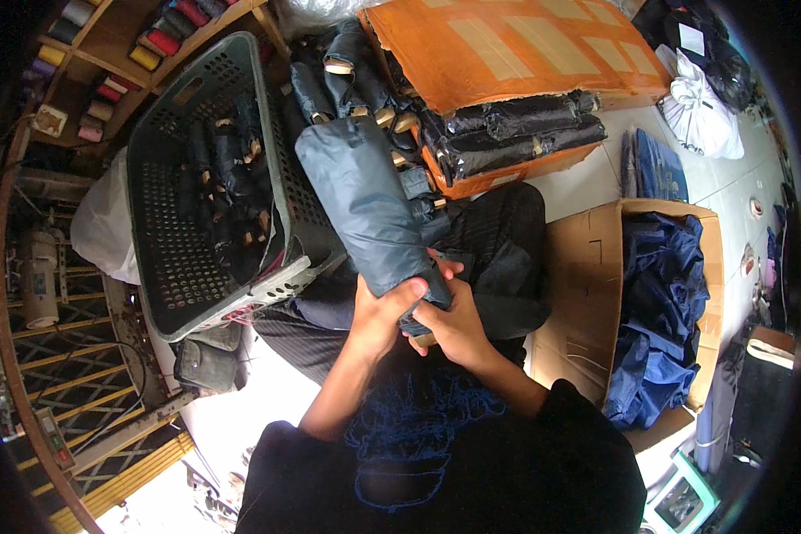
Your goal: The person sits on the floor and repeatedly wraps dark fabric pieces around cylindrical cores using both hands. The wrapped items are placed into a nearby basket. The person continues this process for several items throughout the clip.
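Note:
A grey-blue folding umbrella (360, 196), its cloth bundled around it, points away from me and a little to the left. My left hand (381, 311) is closed around its near end, thumb on top. Against it, my right hand (454, 325) also grips the near end, its thumb pressed on the cloth. A bit of light wooden handle (425, 340) shows below my fingers. Beyond the held one lie several dark folded umbrellas (310, 89) with pale wooden ends.
At the left stands a dark green plastic basket (271, 169) with more dark umbrellas inside. Far ahead is an orange-brown carton (507, 53) over black wrapped bundles (525, 133). On the right, a cardboard box (583, 285) holds blue cloth (659, 311). Thread spools (165, 40) fill a shelf.

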Tool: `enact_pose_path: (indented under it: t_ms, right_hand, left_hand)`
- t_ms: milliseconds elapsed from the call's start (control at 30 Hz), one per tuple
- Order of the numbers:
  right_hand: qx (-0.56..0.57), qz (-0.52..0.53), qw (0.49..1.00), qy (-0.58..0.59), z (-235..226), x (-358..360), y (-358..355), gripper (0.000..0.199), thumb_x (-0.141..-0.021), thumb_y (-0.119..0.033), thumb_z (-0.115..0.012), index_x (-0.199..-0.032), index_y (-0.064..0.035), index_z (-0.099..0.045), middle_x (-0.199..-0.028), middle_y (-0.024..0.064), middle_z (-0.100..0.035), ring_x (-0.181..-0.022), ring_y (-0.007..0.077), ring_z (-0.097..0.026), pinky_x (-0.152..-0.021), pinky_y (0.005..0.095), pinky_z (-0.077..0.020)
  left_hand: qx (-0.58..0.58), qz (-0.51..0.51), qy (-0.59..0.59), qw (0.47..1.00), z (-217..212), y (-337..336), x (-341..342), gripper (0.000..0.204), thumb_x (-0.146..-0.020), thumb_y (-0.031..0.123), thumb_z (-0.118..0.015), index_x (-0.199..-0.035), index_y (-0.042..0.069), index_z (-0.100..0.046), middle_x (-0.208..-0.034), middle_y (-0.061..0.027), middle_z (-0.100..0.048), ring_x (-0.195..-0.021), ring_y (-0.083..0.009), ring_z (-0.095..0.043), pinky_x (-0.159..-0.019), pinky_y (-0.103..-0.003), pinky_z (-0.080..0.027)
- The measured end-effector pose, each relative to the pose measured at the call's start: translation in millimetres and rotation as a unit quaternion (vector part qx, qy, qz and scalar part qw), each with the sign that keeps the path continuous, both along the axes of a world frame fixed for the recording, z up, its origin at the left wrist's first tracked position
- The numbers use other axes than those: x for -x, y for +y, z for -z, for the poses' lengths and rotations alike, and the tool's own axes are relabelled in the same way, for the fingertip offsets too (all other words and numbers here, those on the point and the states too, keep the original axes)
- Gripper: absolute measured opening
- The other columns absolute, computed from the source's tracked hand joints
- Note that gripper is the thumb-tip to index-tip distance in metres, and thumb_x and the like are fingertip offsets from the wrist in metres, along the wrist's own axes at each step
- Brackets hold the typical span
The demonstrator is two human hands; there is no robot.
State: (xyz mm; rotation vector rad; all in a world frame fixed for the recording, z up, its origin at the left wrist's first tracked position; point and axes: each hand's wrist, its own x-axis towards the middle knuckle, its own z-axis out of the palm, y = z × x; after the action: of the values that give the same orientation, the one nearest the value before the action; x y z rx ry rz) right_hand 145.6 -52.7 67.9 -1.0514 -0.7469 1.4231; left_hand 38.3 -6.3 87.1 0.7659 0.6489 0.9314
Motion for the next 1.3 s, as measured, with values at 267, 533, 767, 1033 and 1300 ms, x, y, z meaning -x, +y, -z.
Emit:
enact_pose_path:
  t_ms: [267, 533, 767, 1033, 1300]
  right_hand:
    - [0.055, -0.159, 0.985, 0.039, -1, -8, 11, 0.034, -0.086, -0.026, -0.067, -0.096, 0.0038, -0.054, -0.071, 0.0112, -0.061, -0.052, 0.0152, -0.059, -0.043, 0.0256, -0.0475]
    - [0.034, -0.016, 0.998, -0.043, -9, -1, 3, 0.035, -0.077, -0.017, -0.072, -0.104, 0.0014, -0.059, -0.073, 0.0056, -0.062, -0.051, 0.0073, -0.056, -0.04, 0.0211, -0.0432]
    - [-0.021, -0.203, 0.964, 0.171, -5, -14, 17, 0.064, -0.091, -0.027, -0.059, -0.14, -0.004, -0.026, -0.08, 0.013, -0.061, -0.05, 0.0157, -0.059, -0.034, 0.0228, -0.042]
    - [0.058, -0.234, 0.935, 0.259, 20, -8, 17, 0.052, -0.095, -0.055, -0.041, -0.104, -0.0042, -0.05, -0.066, 0.0102, -0.057, -0.035, 0.0102, -0.04, -0.031, 0.0216, -0.0252]
    - [0.1, -0.169, 0.966, 0.167, 5, -5, 18, 0.048, -0.098, -0.048, -0.035, -0.092, -0.004, -0.052, -0.06, 0.0097, -0.054, -0.036, 0.0085, -0.038, -0.032, 0.0209, -0.0237]
  left_hand:
    - [-0.048, -0.031, -0.01, 0.998, -4, 26, 11, 0.065, -0.079, 0.036, -0.072, -0.119, -0.009, -0.045, -0.1, -0.0207, -0.062, -0.097, -0.0314, -0.063, -0.092, -0.045, -0.048]
    - [-0.078, -0.064, -0.012, 0.995, -2, 1, -5, 0.059, -0.076, 0.032, -0.075, -0.11, -0.009, -0.05, -0.09, -0.0179, -0.064, -0.089, -0.0296, -0.065, -0.093, -0.045, -0.046]
    - [-0.059, -0.004, -0.072, 0.996, 4, 24, 14, 0.064, -0.076, 0.044, -0.07, -0.108, -0.008, -0.051, -0.092, -0.0191, -0.063, -0.103, -0.0382, -0.061, -0.104, -0.049, -0.037]
    - [-0.094, -0.013, 0.022, 0.995, -9, 33, 9, 0.064, -0.07, 0.038, -0.078, -0.108, -0.007, -0.054, -0.091, -0.0169, -0.063, -0.086, -0.0289, -0.066, -0.084, -0.042, -0.05]
    - [-0.09, 0.049, 0.006, 0.995, 13, 18, 11, 0.073, -0.071, 0.034, -0.081, -0.123, -0.004, -0.047, -0.104, -0.0189, -0.065, -0.105, -0.0295, -0.061, -0.092, -0.039, -0.047]
